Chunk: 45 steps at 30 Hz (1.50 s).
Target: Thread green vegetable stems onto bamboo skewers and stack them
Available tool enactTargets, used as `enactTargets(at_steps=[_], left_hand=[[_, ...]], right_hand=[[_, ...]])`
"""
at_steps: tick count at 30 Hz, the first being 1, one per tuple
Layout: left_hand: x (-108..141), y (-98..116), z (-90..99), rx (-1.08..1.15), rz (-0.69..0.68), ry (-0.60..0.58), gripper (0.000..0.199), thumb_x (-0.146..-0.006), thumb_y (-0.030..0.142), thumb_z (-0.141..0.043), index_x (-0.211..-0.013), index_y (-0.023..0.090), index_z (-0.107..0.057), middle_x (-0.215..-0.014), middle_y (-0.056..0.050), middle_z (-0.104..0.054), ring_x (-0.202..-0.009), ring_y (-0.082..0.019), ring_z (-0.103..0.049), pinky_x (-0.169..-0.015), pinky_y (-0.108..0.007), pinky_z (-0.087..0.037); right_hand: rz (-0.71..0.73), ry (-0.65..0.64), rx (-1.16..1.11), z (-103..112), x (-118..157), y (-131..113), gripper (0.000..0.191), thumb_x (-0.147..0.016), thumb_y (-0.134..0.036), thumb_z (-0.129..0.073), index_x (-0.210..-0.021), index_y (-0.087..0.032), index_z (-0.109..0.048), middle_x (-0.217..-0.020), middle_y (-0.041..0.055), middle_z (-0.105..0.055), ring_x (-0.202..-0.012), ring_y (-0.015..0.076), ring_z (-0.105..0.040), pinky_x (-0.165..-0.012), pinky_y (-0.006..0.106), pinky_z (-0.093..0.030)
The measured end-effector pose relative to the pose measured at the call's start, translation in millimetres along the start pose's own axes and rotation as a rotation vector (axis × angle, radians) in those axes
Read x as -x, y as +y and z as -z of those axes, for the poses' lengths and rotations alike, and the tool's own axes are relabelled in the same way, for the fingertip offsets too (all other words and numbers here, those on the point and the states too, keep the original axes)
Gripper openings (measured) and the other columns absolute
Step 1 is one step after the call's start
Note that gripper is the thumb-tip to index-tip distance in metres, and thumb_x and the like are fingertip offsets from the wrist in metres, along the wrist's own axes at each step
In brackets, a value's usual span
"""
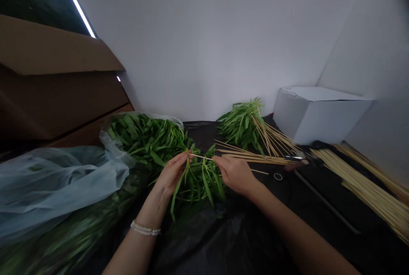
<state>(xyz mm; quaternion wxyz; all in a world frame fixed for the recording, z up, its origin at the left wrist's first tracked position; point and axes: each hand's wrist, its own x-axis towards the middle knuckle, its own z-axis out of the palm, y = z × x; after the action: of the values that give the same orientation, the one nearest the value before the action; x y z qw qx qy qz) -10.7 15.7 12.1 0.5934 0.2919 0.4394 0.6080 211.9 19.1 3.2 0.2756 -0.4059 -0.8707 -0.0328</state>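
My left hand (174, 172) is closed on a green leafy stem at the centre, with a beaded bracelet on its wrist. A thin pale stick (202, 156) spans the gap between my two hands. Its right part is pinched by my right hand (234, 173). Long green leaves (196, 185) hang below the stick and between the hands. Just behind my left hand, a heap of leafy greens (147, 138) fills an open clear plastic bag (64, 181).
Greens with sticks (243, 121) lie at the back, near loose sticks (255, 157). A white box (319, 113), a ring (277, 176) and long pale sticks (364, 185) are on the right. A cardboard box (57, 96) stands left. Black sheeting (223, 241) covers the surface.
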Motion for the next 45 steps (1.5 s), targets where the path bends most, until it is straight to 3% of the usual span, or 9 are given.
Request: enactTargets(at_steps=[18,25,29,37,45], left_hand=[[0,-1,1.8,-0.029,0.016,-0.012,0.026,-0.063,0.02,-0.085,-0.087,0.013,-0.077,-0.078,-0.004,-0.076,-0.063,-0.01,-0.064,-0.062,-0.02,-0.049],[-3,-2,0.5,-0.065,-0.086,0.016,0.03,-0.051,0.021,-0.091,-0.077,0.012,-0.077,-0.076,-0.006,-0.076,-0.074,-0.014,-0.067,-0.077,-0.023,-0.051],[-7,-4,6.0,-0.153,-0.104,0.021,0.033,-0.051,0.027,-0.091,-0.078,0.012,-0.077,-0.076,-0.006,-0.076,-0.07,-0.014,-0.067,-0.071,-0.024,-0.05],[-7,-8,9.6,-0.188,-0.053,-0.003,0.034,-0.053,0.026,-0.091,-0.08,0.01,-0.077,-0.074,-0.008,-0.075,-0.066,-0.012,-0.065,-0.065,-0.021,-0.049],[-6,-8,5.7,0.022,0.103,-0.018,0.018,-0.062,0.012,-0.085,-0.076,0.014,-0.073,-0.07,0.0,-0.073,-0.059,-0.008,-0.063,-0.059,-0.017,-0.051]], right_hand=[[-0.03,-0.086,0.073,5,-1,-4,0.038,-0.091,-0.013,-0.042,-0.125,-0.021,-0.059,-0.102,0.0079,-0.069,-0.085,0.0178,-0.065,-0.071,0.026,-0.043],[-0.008,-0.129,0.146,8,-1,-6,0.038,-0.09,-0.013,-0.044,-0.125,-0.02,-0.059,-0.1,0.0084,-0.069,-0.08,0.0188,-0.065,-0.065,0.027,-0.042],[-0.003,-0.152,0.161,10,-1,-8,0.039,-0.089,-0.013,-0.045,-0.124,-0.019,-0.059,-0.102,0.0088,-0.069,-0.081,0.0196,-0.065,-0.066,0.027,-0.042],[-0.021,-0.22,0.118,7,-3,-10,0.04,-0.091,-0.014,-0.042,-0.127,-0.017,-0.058,-0.106,0.0124,-0.068,-0.089,0.0202,-0.066,-0.072,0.027,-0.046],[-0.025,-0.199,0.093,7,-2,-13,0.04,-0.093,-0.014,-0.039,-0.128,-0.018,-0.057,-0.107,0.0107,-0.069,-0.09,0.0198,-0.066,-0.072,0.026,-0.046]])
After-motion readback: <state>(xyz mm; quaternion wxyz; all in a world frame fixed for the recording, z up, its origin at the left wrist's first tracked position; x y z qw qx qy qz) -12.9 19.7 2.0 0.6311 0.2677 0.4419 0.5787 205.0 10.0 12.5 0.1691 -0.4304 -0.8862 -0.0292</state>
